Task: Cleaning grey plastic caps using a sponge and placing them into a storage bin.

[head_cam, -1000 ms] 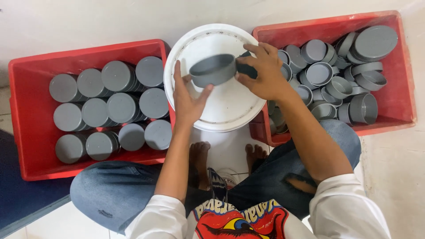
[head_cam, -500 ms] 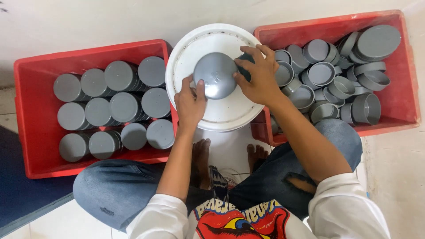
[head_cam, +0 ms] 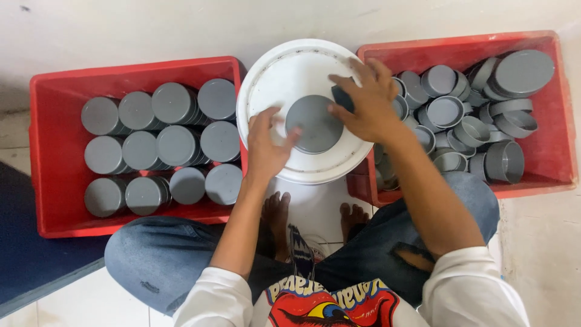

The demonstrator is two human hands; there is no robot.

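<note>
A grey round cap [head_cam: 313, 124] lies flat side up on a white bucket lid [head_cam: 284, 66] in front of me. My left hand [head_cam: 267, 145] grips its left edge with fingers curled. My right hand [head_cam: 365, 103] presses on its right edge and also covers a small dark piece [head_cam: 341, 97] against the cap. Both hands touch the same cap.
A red crate [head_cam: 48, 157] on my left holds several stacks of grey caps in rows. A red crate [head_cam: 557, 139] on my right holds a loose heap of grey caps. My bare feet [head_cam: 278, 212] rest on the white tiled floor under the bucket. A white wall stands behind.
The cap was tilted on its side between my hands, then turned over. It now lies flat on the white lid with both hands pressing it.
</note>
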